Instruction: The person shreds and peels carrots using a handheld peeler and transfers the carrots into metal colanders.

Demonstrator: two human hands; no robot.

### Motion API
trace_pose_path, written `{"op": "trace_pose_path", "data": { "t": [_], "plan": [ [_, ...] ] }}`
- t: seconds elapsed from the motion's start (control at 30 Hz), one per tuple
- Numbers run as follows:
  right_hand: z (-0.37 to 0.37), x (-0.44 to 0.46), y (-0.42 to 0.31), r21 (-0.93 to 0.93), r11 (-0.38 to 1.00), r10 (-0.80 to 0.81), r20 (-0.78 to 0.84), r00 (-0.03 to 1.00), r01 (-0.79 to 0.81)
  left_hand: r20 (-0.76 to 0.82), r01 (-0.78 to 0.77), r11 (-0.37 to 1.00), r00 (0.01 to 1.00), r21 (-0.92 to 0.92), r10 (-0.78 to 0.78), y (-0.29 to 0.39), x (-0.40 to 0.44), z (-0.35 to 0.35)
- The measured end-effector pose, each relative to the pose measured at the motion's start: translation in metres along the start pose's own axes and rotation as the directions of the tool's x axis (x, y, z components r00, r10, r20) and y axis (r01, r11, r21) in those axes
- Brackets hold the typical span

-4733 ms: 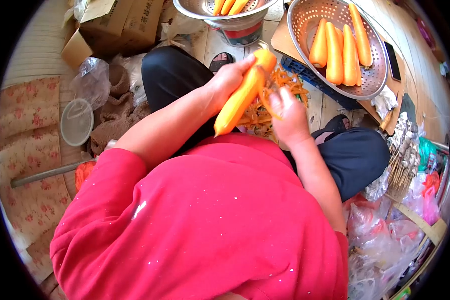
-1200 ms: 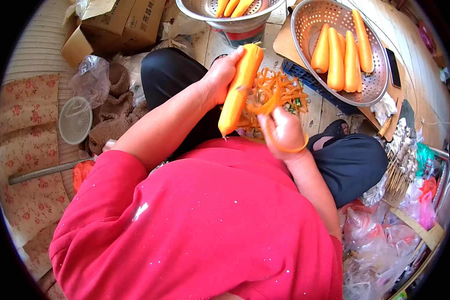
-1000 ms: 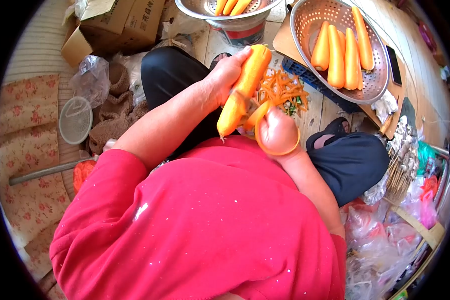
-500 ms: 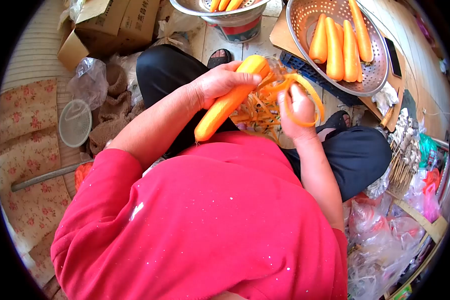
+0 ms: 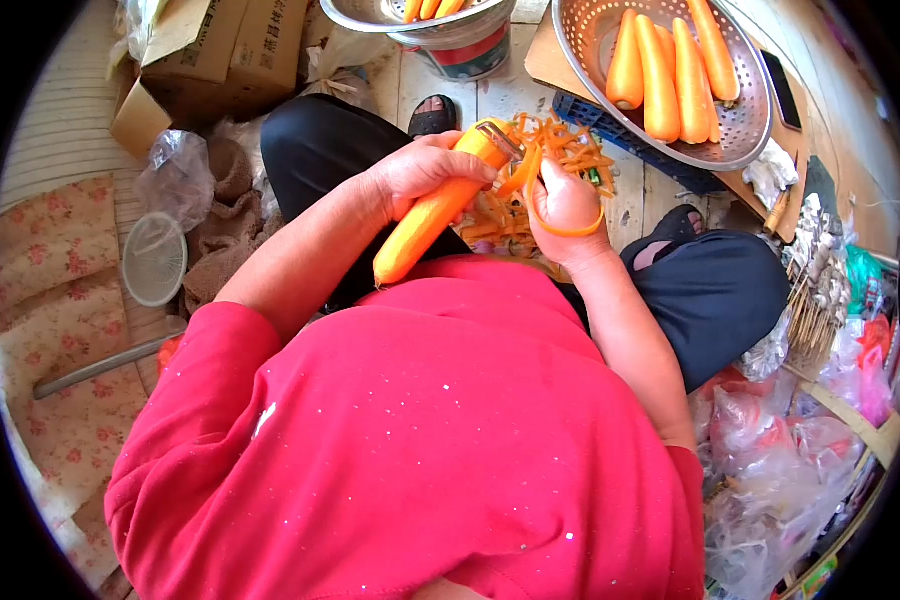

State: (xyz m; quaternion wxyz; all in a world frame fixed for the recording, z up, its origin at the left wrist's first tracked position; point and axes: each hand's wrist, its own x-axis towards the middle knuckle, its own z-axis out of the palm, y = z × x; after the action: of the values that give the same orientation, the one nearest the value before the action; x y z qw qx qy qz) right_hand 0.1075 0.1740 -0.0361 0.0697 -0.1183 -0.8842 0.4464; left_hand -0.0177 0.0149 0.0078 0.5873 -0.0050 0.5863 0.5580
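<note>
In the head view, the left hand [image 5: 417, 172] grips a carrot [image 5: 425, 229] left of the peelings [image 5: 575, 148]; the right hand [image 5: 568, 203] clasps a peeler [image 5: 500, 139] at its thick end. The carrot seems stiff, probably slick, best held mid-length.

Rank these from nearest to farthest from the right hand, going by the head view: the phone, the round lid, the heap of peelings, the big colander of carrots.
From the right hand:
1. Heap of peelings, just beyond it.
2. Big colander, ahead to the right.
3. Phone, past the colander's right side.
4. Round lid, far left.
</note>
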Motion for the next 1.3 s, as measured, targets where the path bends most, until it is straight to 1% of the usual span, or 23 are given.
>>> {"op": "trace_pose_path", "data": {
  "t": [0.03,0.13,0.17,0.23,0.3,0.4,0.47,0.5,0.53,0.57,0.6,0.63,0.7,0.77,0.8,0.87,0.9,0.93,1.03,1.07,1.13,1.2,1.3],
  "plan": [
    [0.0,0.0,0.001,0.029,0.997,-0.071,-0.027,0.997,0.072,-0.002,0.001,1.0,1.0,0.0,-0.001,0.0,0.001,0.0],
    [-0.002,-0.003,-0.001,0.062,0.996,-0.066,-0.087,0.994,0.071,-0.048,0.005,1.0,0.999,0.028,-0.004,0.0,0.005,-0.002],
    [-0.003,-0.002,-0.001,0.061,0.996,-0.065,-0.086,0.994,0.07,-0.056,0.005,1.0,0.998,0.029,-0.004,0.001,0.005,-0.001],
    [-0.003,-0.001,-0.002,-0.02,1.0,-0.005,-0.035,0.999,0.004,-0.063,0.01,0.999,0.998,0.034,-0.007,0.0,0.005,0.001],
    [0.005,-0.002,0.001,-0.036,0.999,-0.018,-0.037,0.999,0.017,-0.017,-0.003,0.999,1.0,0.035,0.003,0.0,0.007,0.001],
    [0.006,-0.002,-0.001,-0.076,0.996,-0.049,-0.008,0.999,0.048,-0.022,0.014,0.998,1.0,0.059,-0.012,-0.003,0.008,0.0],
    [0.006,-0.001,-0.005,-0.035,0.992,0.121,0.056,0.991,-0.12,-0.022,0.021,0.998,1.0,0.053,-0.019,-0.006,0.009,-0.003],
    [0.005,0.004,0.001,-0.036,0.992,0.122,0.055,0.991,-0.12,-0.019,0.027,0.998,0.999,0.049,-0.026,-0.008,0.01,-0.003],
    [0.005,0.011,0.015,-0.097,0.968,0.24,0.102,0.965,-0.231,-0.015,0.027,0.998,1.0,0.05,-0.026,-0.006,0.006,0.0],
    [0.004,0.014,0.029,-0.159,0.928,0.358,0.14,0.923,-0.335,0.04,0.016,0.998,0.999,0.058,-0.018,-0.004,-0.001,0.004],
    [0.0,0.012,0.037,-0.175,0.91,0.4,0.128,0.908,-0.376,0.097,0.01,0.997,0.995,0.072,-0.017,-0.001,-0.005,0.005],
    [0.007,0.011,0.039,-0.125,0.914,0.397,0.094,0.913,-0.385,0.039,-0.038,0.997,0.999,0.061,0.036,-0.003,-0.003,0.003],
    [0.009,0.015,0.037,-0.093,0.924,0.377,0.065,0.924,-0.371,0.005,-0.04,0.997,0.999,0.073,0.039,0.002,-0.005,-0.001],
    [0.009,0.007,0.026,0.019,0.988,0.156,-0.037,0.987,-0.156,-0.061,-0.013,0.989,0.998,0.144,0.022,0.003,-0.005,0.0],
    [0.008,0.002,0.015,0.024,0.987,0.158,-0.033,0.987,-0.158,-0.065,-0.008,0.99,0.998,0.144,0.018,0.001,-0.003,-0.001],
    [0.005,-0.007,-0.005,-0.089,0.994,0.075,0.054,0.996,-0.07,-0.073,-0.001,0.987,0.997,0.163,0.013,-0.004,0.004,-0.002],
    [0.01,-0.01,-0.005,-0.082,0.997,0.014,-0.018,1.0,-0.015,-0.068,0.003,0.987,0.998,0.163,0.008,-0.007,0.007,-0.003],
    [0.009,-0.01,-0.003,-0.083,0.996,0.017,-0.019,1.0,-0.019,-0.055,0.003,0.983,0.998,0.183,0.007,-0.009,0.009,-0.003],
    [0.004,0.002,0.002,-0.182,0.96,0.23,0.065,0.971,-0.215,-0.031,-0.019,0.967,0.999,0.255,0.027,-0.008,0.005,-0.001],
    [0.004,0.009,0.015,-0.175,0.919,0.377,0.121,0.918,-0.354,-0.02,-0.038,0.953,0.999,0.301,0.046,-0.007,0.002,0.002],
    [-0.001,0.011,0.031,-0.152,0.88,0.465,0.088,0.881,-0.45,-0.018,-0.045,0.958,0.998,0.283,0.052,-0.006,-0.003,0.005],
    [0.0,0.008,0.02,-0.104,0.928,0.361,0.019,0.933,-0.357,-0.029,-0.058,0.966,0.997,0.253,0.067,-0.004,-0.005,0.003],
    [0.002,-0.001,0.006,-0.025,0.988,0.153,0.012,0.988,-0.153,-0.08,-0.04,0.955,0.995,0.294,0.066,-0.007,0.0,0.002]
  ]
}}
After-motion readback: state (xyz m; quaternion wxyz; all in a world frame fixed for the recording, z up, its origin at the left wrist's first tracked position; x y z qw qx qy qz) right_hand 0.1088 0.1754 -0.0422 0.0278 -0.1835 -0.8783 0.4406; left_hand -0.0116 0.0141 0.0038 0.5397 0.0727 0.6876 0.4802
